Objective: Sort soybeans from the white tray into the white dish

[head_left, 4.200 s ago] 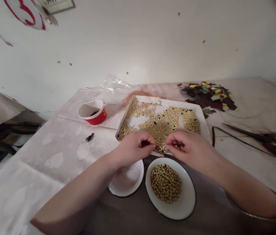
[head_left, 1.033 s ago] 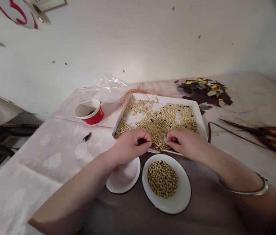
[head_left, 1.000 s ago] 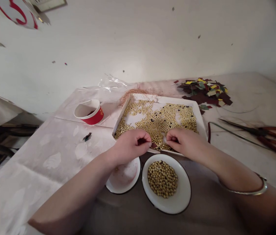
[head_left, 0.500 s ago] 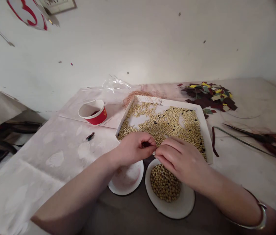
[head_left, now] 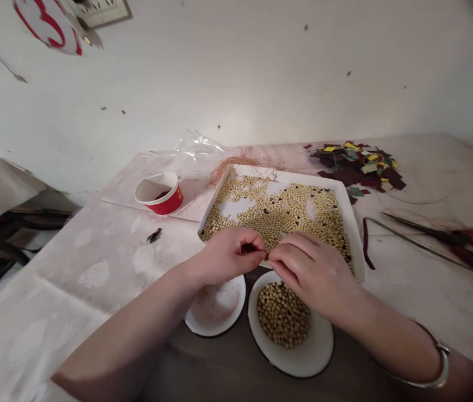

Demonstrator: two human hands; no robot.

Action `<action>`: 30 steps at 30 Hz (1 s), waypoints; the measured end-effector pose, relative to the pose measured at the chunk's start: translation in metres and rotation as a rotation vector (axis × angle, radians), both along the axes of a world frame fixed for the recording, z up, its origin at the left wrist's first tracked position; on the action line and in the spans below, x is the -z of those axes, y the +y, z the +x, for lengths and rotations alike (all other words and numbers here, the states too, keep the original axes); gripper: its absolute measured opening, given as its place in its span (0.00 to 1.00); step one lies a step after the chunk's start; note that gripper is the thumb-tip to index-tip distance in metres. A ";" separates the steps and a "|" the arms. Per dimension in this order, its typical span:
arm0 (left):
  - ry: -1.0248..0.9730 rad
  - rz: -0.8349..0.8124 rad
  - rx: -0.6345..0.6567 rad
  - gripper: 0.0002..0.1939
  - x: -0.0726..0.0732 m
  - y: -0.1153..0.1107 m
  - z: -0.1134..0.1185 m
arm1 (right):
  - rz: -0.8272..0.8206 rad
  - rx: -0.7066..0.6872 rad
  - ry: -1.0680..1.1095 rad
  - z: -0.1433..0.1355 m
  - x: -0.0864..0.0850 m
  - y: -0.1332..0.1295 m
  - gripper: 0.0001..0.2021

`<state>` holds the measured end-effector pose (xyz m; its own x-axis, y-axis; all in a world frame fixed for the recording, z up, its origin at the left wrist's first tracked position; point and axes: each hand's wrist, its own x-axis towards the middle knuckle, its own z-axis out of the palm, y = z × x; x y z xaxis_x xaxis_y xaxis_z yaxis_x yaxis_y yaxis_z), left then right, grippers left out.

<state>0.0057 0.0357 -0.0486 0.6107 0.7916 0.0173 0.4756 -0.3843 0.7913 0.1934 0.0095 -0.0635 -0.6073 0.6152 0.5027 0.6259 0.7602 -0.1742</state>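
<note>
My left hand [head_left: 232,252] and my right hand [head_left: 309,268] meet fingertip to fingertip over the near edge of a shallow white tray [head_left: 358,254]. Both are closed in a pinch; whatever sits between the fingertips is too small to name. Pale round beads [head_left: 270,215], with a few dark ones among them, cover most of the tray floor. Below my right hand is a white bowl [head_left: 318,352] holding larger brownish-yellow beads [head_left: 284,315]. Under my left wrist stands a second white bowl [head_left: 217,310] with reddish specks inside.
A red-and-white paper cup [head_left: 169,202] stands left of the tray. Behind the tray lie a bundle of thin reddish fibres [head_left: 236,163] and clear plastic [head_left: 198,144]. At right are a pile of coloured scraps [head_left: 357,164], a dark strip [head_left: 368,248] and red-handled scissors [head_left: 458,237].
My right hand's fingertips have shifted slightly; both hands stay pinched together at the same spot. The view has tilted a little, and nothing else has visibly moved.
</note>
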 end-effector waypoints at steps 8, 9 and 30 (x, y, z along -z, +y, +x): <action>0.005 0.005 -0.012 0.05 -0.002 0.000 0.000 | -0.032 0.008 -0.037 0.000 0.000 0.001 0.11; 0.014 0.009 -0.009 0.05 -0.002 0.000 0.000 | -0.035 0.005 -0.039 0.000 0.000 0.001 0.10; 0.140 0.039 -0.112 0.07 0.004 -0.001 -0.005 | -0.573 -0.250 -0.055 0.012 -0.009 -0.014 0.07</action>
